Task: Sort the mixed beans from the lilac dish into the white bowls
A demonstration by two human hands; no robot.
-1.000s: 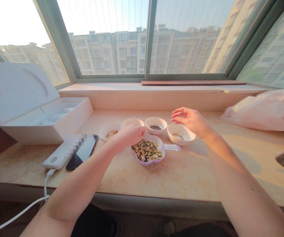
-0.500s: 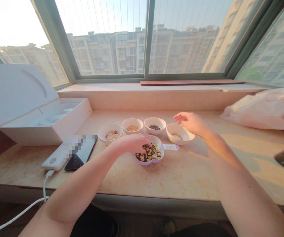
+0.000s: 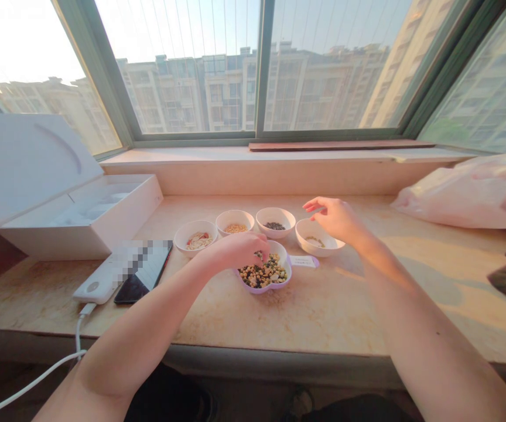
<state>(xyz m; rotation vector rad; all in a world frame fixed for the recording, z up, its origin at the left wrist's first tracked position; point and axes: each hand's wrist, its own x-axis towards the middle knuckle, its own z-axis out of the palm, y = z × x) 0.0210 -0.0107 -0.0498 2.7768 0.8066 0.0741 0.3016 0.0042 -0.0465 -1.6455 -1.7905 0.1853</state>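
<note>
Head view. Your left hand was over the far-left part of the lilac-rimmed dish, fingers curled down and closed on a small pinch of mixed beans; how many, you could not tell. The dish sat near the middle of the counter, filled with more of the yellow, dark and green mix, its lilac handle pointing right under a white label.

Your right hand hovered by the far side of the rightmost bowl, fingers apart and loosely bent; contact with the rim could not be judged. That bowl held a few pale bits.

Left of it, in an arc behind the dish, stood a bowl of dark seeds, a bowl of yellow grains and a bowl of pale and red pieces.

Farther left you had a phone, a white power bank and an open white box; at far right, a plastic bag.
</note>
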